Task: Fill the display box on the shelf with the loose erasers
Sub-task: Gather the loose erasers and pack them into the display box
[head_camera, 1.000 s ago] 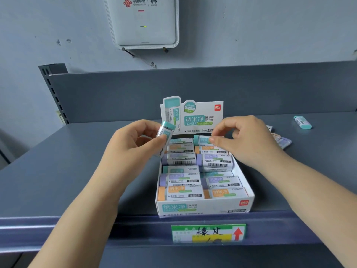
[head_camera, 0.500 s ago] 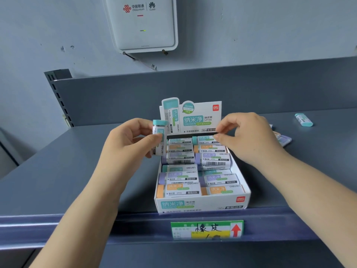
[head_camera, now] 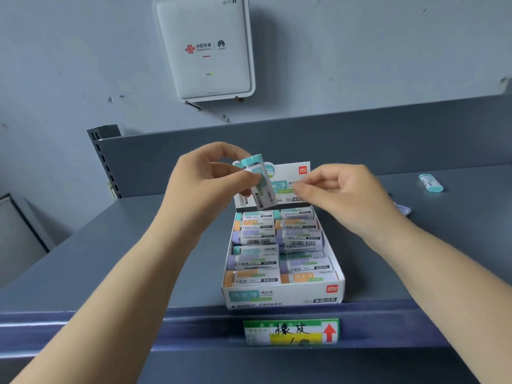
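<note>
A teal-capped eraser in a white paper sleeve (head_camera: 259, 181) is pinched between the thumb and fingertips of the left hand (head_camera: 206, 180) and held upright above the back of the white cardboard display box (head_camera: 282, 296), in front of its raised header card. The box is set at the front edge of the grey metal shelf (head_camera: 138, 245), with rows of sleeved erasers packed inside and a green and yellow price label (head_camera: 291, 331) clipped below. The right hand (head_camera: 343, 195) is held over the box's back right corner, fingers curled with thumb and forefinger drawn together; whether anything is pinched cannot be told. A loose teal eraser (head_camera: 430, 183) is seen lying far right on the shelf.
</note>
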Tool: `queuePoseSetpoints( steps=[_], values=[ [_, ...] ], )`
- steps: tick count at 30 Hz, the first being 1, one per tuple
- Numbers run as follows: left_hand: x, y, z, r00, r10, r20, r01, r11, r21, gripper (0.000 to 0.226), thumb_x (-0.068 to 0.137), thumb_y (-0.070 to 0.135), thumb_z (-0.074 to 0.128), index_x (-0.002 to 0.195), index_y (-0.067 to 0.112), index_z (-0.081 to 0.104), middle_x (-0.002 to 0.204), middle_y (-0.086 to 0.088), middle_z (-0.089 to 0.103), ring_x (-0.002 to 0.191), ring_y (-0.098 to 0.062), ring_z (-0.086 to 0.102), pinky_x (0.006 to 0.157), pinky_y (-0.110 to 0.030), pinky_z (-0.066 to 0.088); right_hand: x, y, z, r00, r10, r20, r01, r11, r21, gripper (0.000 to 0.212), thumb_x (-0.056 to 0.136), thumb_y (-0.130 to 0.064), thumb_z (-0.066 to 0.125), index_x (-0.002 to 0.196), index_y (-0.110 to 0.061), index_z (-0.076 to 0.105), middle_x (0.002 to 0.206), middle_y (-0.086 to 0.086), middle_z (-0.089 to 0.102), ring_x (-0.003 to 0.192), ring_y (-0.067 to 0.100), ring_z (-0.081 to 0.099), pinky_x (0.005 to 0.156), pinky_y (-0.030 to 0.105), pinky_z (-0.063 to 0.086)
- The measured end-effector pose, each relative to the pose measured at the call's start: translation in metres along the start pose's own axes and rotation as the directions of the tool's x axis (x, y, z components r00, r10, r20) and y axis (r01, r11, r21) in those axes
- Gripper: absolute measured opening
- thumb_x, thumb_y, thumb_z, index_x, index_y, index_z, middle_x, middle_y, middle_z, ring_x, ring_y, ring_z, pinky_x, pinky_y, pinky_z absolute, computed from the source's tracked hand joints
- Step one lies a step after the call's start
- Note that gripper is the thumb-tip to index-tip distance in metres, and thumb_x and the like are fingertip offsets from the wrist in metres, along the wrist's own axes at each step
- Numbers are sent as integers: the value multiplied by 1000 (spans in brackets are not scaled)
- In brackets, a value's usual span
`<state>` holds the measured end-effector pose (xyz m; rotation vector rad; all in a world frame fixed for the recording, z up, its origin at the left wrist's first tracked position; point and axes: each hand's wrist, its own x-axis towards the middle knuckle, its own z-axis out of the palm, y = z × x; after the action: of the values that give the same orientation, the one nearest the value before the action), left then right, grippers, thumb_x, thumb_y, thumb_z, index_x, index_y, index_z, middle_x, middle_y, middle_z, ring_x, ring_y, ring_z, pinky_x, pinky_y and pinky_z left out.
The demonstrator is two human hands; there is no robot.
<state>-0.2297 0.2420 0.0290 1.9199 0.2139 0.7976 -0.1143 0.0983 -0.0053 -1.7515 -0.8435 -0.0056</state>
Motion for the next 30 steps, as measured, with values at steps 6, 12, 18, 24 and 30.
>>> queuePoseSetpoints(
  steps=[6, 12, 18, 24, 30],
  values=[
    [-9, -6, 20, 997, -43, 61, 47, 996, -70, 15, 73, 5, 71, 73, 16, 61, 62, -6, 72, 55, -17, 59, 48, -24, 38, -19, -13, -3, 992, 28, 122, -38, 996, 79, 20, 66, -29, 77, 81, -20, 67, 69, -5, 75, 70, 10, 70, 81, 35, 55],
    [-18, -24, 14, 997, 11, 82, -22, 992, 127, 7, 74, 19, 71, 79, 19, 66, 75, 2, 72, 68, -5, 66, 62, -14, 53, -29, -8, -11, 992, -59, 114, 72, 990, -118, 4, 74, -23, 73, 73, -25, 70, 55, -21, 66, 42, 7, 42, 51, 17, 41],
    [-18, -45, 7, 999, 28, 37, -40, 930, 365, 5, 79, 22, 66, 77, 27, 66, 70, 11, 63, 57, 3, 49, 50, -7, 38, -36, -15, -14, 966, -82, 245, 172, 911, -376, 17, 78, -24, 70, 67, -35, 63, 34, -30, 44, 43, 5, 41, 48, 11, 34],
    [-19, -51, 6, 998, 28, 58, -48, 930, 365, 11, 81, 20, 63, 74, 29, 65, 67, 13, 58, 59, 3, 48, 49, -7, 38, -35, -14, -12, 956, -64, 285, 190, 879, -438, 16, 78, -28, 69, 67, -39, 63, 36, -31, 45, 46, 1, 44, 50, 9, 35],
    [-20, -51, 3, 995, 33, 89, -60, 948, 313, 8, 80, 21, 65, 74, 26, 68, 65, 11, 58, 53, 3, 47, 47, -6, 36, -34, -10, -16, 962, -74, 263, 194, 862, -468, 12, 74, -31, 70, 69, -41, 68, 44, -27, 52, 48, 3, 44, 50, 10, 35]
  ],
)
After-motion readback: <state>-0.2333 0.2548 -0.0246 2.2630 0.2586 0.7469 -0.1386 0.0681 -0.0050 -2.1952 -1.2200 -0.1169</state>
